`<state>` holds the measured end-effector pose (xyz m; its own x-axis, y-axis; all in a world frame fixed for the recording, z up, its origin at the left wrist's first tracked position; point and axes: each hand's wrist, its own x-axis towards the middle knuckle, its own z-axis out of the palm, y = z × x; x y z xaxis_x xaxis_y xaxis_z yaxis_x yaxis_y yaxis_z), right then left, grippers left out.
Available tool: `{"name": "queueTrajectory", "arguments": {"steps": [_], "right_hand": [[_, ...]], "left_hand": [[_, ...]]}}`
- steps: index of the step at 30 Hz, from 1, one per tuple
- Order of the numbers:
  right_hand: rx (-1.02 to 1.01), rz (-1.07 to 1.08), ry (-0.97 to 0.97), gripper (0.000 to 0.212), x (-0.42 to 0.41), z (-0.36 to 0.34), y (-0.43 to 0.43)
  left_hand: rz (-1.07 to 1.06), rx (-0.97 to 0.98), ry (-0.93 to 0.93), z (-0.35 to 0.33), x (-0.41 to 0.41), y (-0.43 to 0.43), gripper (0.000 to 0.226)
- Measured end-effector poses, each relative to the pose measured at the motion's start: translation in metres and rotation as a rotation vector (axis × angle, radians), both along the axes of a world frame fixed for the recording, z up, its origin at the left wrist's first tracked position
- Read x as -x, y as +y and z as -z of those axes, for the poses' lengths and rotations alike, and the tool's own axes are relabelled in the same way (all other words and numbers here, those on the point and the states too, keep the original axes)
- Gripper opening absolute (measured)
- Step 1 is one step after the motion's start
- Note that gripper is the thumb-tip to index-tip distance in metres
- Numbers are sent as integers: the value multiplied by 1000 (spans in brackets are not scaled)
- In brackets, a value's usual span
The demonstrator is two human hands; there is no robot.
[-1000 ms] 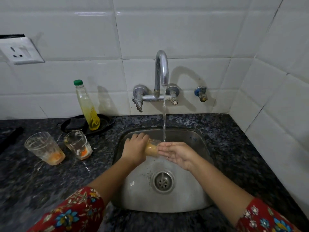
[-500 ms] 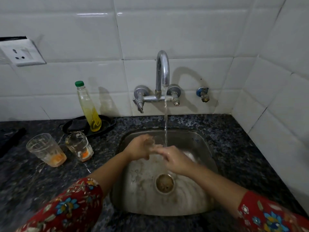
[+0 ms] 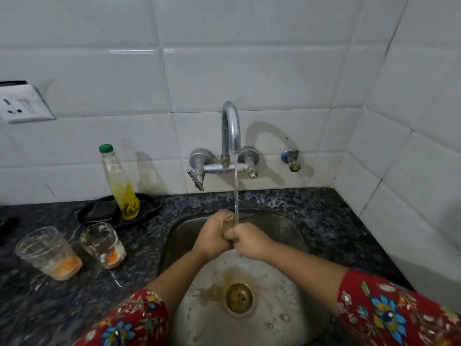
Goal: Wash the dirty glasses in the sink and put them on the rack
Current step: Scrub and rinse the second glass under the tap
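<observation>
Over the steel sink (image 3: 289,236), my left hand (image 3: 212,236) and my right hand (image 3: 250,242) are pressed together under the running water (image 3: 236,191). Both close around one glass (image 3: 229,220). The hands hide almost all of it, and only a brownish sliver shows between them. Two dirty glasses with orange residue stand on the dark counter to the left, one farther out (image 3: 48,253) and one nearer the sink (image 3: 103,245). No rack is in view.
The chrome tap (image 3: 230,136) is mounted on the tiled wall, with a small valve (image 3: 290,159) to its right. A green-capped bottle of yellow liquid (image 3: 119,181) stands in a black tray (image 3: 147,211). Brownish water pools around the drain (image 3: 239,298). A wall socket (image 3: 22,106) sits at the far left.
My right hand went from an open palm at the glass's mouth to closed on the glass. Both hands rose toward the tap. Brown rinse water has run down to the drain.
</observation>
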<state>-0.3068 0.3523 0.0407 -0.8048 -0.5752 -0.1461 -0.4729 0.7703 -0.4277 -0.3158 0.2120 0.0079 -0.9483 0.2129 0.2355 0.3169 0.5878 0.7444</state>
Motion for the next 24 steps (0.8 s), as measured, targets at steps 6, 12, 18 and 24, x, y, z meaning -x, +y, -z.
{"name": "queueTrajectory", "arguments": {"steps": [6,12,18,24], "right_hand": [[-500,-488,612,14,19,-23,25],[-490,-112,129,23,2,-23,-2],[-599,-388,507,17,7,-37,13],[-529,-225,355,22,3,-37,1]], "left_hand": [[214,33,-202,4,5,-28,71],[-47,26,-96,0,-10,1,33],[101,-64,-98,-9,-7,-3,37],[7,-195,-64,-16,-20,6,26]]}}
